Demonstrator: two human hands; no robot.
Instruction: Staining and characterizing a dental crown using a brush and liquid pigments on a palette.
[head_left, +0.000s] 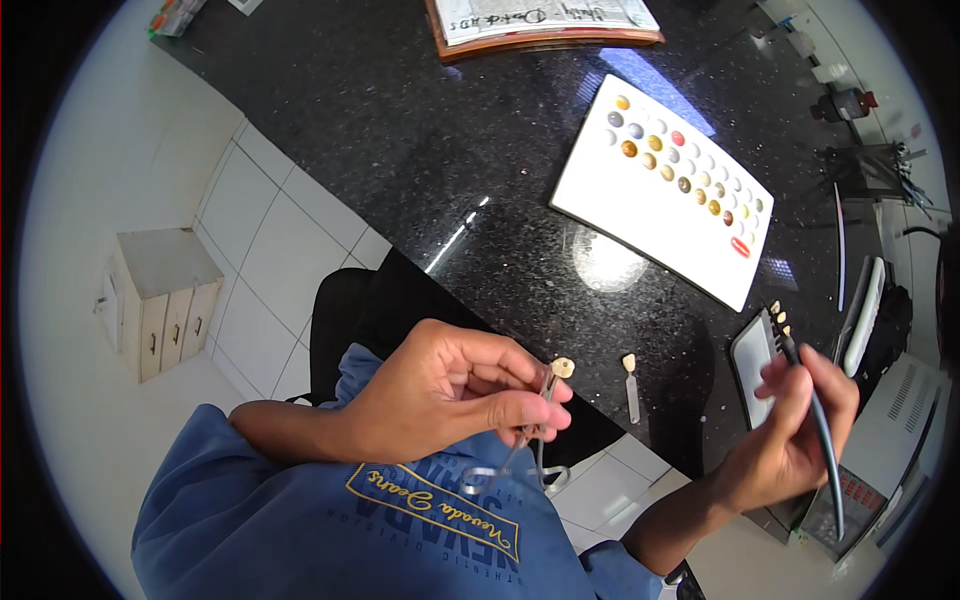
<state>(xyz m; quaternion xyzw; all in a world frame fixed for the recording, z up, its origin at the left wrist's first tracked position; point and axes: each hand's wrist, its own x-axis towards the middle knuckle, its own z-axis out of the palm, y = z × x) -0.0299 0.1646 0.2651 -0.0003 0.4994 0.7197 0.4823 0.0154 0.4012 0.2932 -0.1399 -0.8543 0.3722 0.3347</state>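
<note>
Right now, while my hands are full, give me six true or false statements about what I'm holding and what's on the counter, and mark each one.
1. The left hand holds the forceps. True.
2. The forceps grip a pencil. False: they hold a small, pale tooth-shaped piece.
3. The right hand holds a dark, slender tool. True.
4. The palette is round and black. False: it is four-sided and white, with colored wells.
5. A tooth-tipped tab lies on the counter, apart from both hands. True.
6. The book is nearer the hands than the palette. False: the palette is nearer.
</note>
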